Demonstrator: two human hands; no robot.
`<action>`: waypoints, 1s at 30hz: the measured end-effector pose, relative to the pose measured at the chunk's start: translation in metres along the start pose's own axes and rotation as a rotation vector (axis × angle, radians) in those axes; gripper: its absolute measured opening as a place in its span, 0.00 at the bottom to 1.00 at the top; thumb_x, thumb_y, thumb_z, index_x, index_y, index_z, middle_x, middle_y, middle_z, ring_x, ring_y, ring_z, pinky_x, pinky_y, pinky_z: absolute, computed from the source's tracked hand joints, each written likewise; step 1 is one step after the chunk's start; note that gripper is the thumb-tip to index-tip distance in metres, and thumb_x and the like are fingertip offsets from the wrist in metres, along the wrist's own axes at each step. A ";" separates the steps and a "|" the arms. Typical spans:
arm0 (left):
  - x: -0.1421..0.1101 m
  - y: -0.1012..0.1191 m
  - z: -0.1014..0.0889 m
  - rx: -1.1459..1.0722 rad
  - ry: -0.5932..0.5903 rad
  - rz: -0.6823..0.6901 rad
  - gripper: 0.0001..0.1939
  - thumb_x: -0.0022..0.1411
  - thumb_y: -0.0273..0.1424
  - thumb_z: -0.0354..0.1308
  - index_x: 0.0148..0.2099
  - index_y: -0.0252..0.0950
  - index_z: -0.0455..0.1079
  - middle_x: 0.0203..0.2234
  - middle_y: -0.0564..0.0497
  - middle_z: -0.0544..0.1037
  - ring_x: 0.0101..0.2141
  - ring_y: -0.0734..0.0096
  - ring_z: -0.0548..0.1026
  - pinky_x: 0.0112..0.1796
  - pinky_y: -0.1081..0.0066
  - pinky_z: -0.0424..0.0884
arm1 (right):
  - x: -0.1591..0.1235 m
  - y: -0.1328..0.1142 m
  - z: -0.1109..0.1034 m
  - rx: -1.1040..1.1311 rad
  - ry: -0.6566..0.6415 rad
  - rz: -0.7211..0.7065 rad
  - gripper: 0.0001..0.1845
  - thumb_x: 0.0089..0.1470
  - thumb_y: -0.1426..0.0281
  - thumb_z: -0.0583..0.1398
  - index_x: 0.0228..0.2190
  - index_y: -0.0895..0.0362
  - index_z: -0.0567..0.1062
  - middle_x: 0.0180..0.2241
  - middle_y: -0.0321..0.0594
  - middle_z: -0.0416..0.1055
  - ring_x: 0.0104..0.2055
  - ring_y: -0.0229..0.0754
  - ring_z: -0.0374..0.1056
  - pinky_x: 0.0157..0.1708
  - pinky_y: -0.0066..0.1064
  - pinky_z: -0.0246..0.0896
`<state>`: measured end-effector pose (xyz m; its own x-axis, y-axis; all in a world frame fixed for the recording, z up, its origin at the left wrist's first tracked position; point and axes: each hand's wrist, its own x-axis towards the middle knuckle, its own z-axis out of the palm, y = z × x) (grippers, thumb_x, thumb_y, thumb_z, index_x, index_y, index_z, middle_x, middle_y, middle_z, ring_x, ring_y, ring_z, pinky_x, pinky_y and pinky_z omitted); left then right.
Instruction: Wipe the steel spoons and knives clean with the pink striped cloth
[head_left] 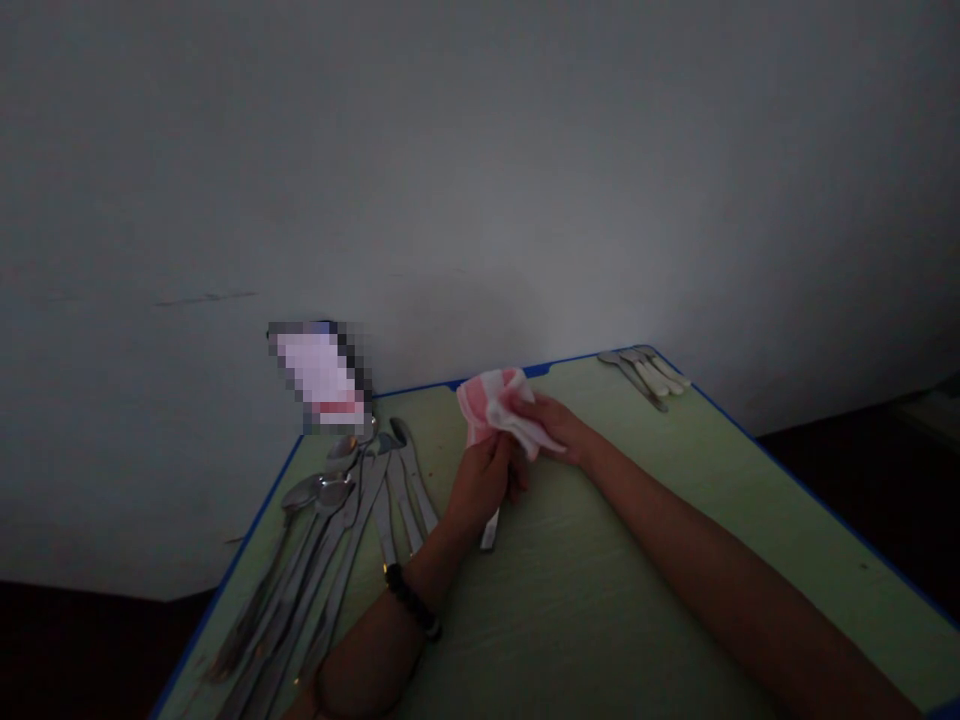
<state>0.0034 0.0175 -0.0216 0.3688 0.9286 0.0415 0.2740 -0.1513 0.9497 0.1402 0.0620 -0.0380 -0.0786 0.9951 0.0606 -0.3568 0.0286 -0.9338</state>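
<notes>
Above the table's middle my left hand [482,482] is closed around a piece of metal cutlery [490,532]. The flat end of its handle sticks out below the fingers, while its head is hidden by the hand and cloth, so I cannot tell its kind. My right hand [561,425] grips a pink and white cloth [491,392], which is bunched around the upper part of the cutlery. To the left of my left hand lie several loose metal spoons [334,490] and table knives [412,475], partly behind my left forearm.
A light green table [600,560] with a blue edge stands against a pale wall [480,180]. Several spoons [637,372], some with white handles, lie at its far right corner. A blurred-out phone [319,375] leans at the far left corner.
</notes>
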 end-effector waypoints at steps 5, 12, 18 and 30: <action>-0.001 0.003 -0.001 0.075 -0.079 0.076 0.13 0.60 0.34 0.44 0.29 0.35 0.67 0.17 0.55 0.71 0.18 0.75 0.67 0.22 0.76 0.62 | 0.010 0.006 0.001 0.163 0.033 0.037 0.18 0.42 0.59 0.63 0.32 0.58 0.70 0.26 0.36 0.72 0.28 0.38 0.68 0.29 0.28 0.63; -0.011 0.008 -0.002 0.200 -0.204 0.176 0.14 0.61 0.36 0.46 0.32 0.35 0.70 0.18 0.55 0.71 0.21 0.74 0.69 0.25 0.76 0.62 | 0.022 0.006 0.002 0.319 0.410 -0.106 0.17 0.49 0.55 0.55 0.33 0.56 0.68 0.30 0.37 0.71 0.30 0.38 0.68 0.31 0.29 0.63; -0.016 0.004 0.002 0.315 -0.190 0.234 0.14 0.61 0.36 0.48 0.26 0.36 0.66 0.15 0.55 0.71 0.19 0.74 0.68 0.25 0.75 0.60 | 0.018 0.010 0.005 0.076 0.482 -0.169 0.19 0.48 0.54 0.54 0.32 0.58 0.69 0.30 0.41 0.72 0.31 0.39 0.67 0.31 0.29 0.62; -0.006 -0.007 0.006 0.407 -0.046 0.231 0.12 0.62 0.36 0.46 0.28 0.38 0.63 0.17 0.54 0.68 0.20 0.71 0.66 0.24 0.73 0.56 | 0.015 0.001 -0.006 0.121 0.079 -0.022 0.17 0.43 0.60 0.59 0.35 0.57 0.69 0.29 0.38 0.73 0.31 0.39 0.68 0.30 0.28 0.62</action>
<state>0.0046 0.0106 -0.0306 0.4978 0.8402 0.2150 0.5029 -0.4816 0.7178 0.1439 0.0774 -0.0396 0.0026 0.9988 0.0484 -0.4674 0.0440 -0.8830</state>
